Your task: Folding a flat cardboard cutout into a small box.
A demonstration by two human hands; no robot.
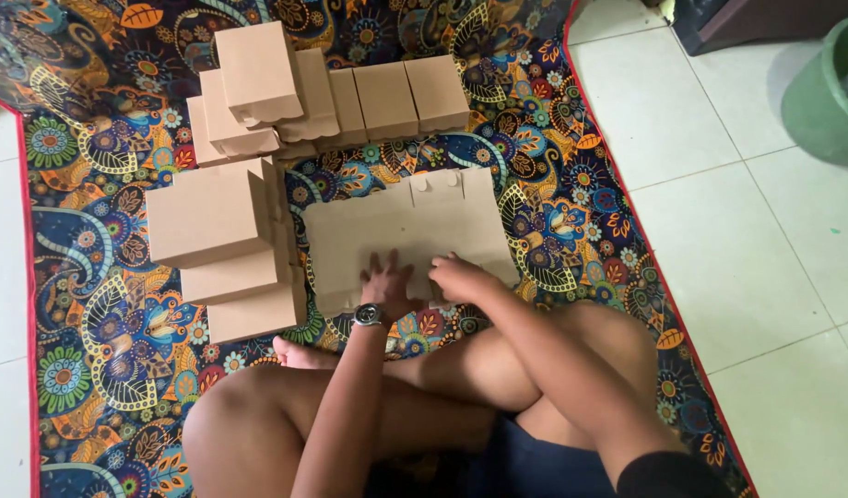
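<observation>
Near the front edge of the patterned mat, a flat cardboard blank lies unfolded. Both hands press on its near edge: the left hand with fingers spread flat, the right hand curled over it, likely steadying it. Folded boxes stack toward the left edge, within reach.

A flat cardboard sheet is lying on the mat just in front of the person's crossed legs. Both hands are resting on its near edge, the left hand just beside the right hand (almost touching). To the left of the sheet a pile of boxes is standing, touching its edge. Behind the sheet a row of boxes is sitting, with a taller stack at its left end. Right of the mat, a bucket is standing on the tiled floor.
</observation>
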